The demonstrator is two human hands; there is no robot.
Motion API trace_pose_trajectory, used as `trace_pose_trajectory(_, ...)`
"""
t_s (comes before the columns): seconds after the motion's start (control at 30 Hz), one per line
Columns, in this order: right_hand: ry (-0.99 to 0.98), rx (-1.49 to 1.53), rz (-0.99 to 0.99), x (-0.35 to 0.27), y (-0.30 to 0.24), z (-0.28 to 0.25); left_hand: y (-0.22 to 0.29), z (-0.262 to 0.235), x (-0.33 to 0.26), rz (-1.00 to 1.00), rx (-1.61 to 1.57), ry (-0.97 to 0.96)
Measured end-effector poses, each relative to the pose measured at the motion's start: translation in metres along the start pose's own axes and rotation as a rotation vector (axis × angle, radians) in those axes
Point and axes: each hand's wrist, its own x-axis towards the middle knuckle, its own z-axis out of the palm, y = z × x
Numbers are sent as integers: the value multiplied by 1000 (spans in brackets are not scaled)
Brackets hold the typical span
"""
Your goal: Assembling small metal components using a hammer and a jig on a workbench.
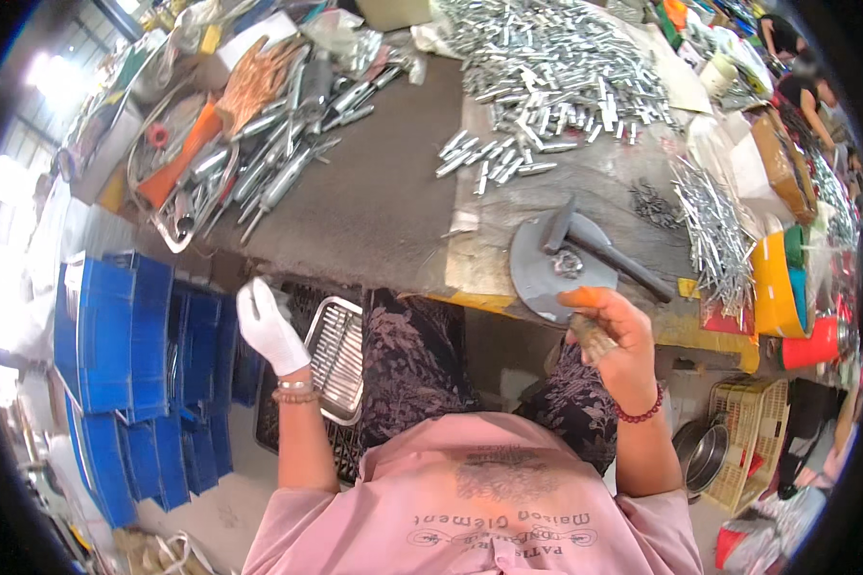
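My left hand [269, 329], in a white glove, hangs off the table's front edge beside a metal tray [341, 328] of metal rods. Its fingers are bunched together; anything between them is hidden. My right hand [623, 341] hovers at the table edge, just before a round grey plate [535, 251]. One fingertip is orange and a brownish covering is on another digit; they stand apart, with nothing plainly between them. On the plate lies a hammer [604, 251] with a dark handle, next to a small shiny round piece [568, 264].
A large heap of short metal tubes [556, 67] covers the table's back. Thin rods [714, 230] and dark small parts [654, 204] lie right. Tools and an orange glove [256, 84] are at left. Blue bins [115, 326] stand left below; a yellow crate [750, 431] sits right.
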Motion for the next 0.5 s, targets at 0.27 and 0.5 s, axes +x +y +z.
trace_pose_trajectory(0.27,0,-58,-71,2,5,-2,151,145,-53,711,283,-803)
trace_pose_trajectory(0.5,49,-235,-303,-24,-8,-16,156,206,-52,825,607,-910)
